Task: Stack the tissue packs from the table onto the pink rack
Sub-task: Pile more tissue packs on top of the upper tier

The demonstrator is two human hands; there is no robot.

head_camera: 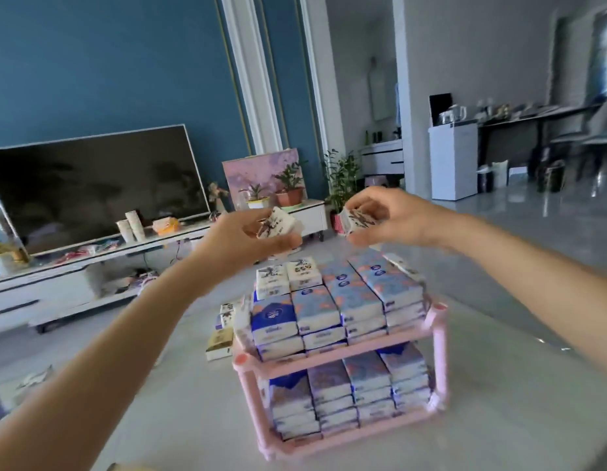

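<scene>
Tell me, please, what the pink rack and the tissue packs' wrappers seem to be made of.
The pink rack looks like moulded plastic: smooth matte pastel tubes joined by rounded corner pieces. The tissue packs seem wrapped in thin printed plastic film, judging by the faint sheen and soft edges, though blur leaves paper possible.

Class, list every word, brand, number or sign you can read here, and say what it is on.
None can be read.
White pack in left hand: dark print, blurred.
Second white pack in right hand: dark print, blurred.
Blue packs on pink rack: round logos, small print, too blurred.
</scene>
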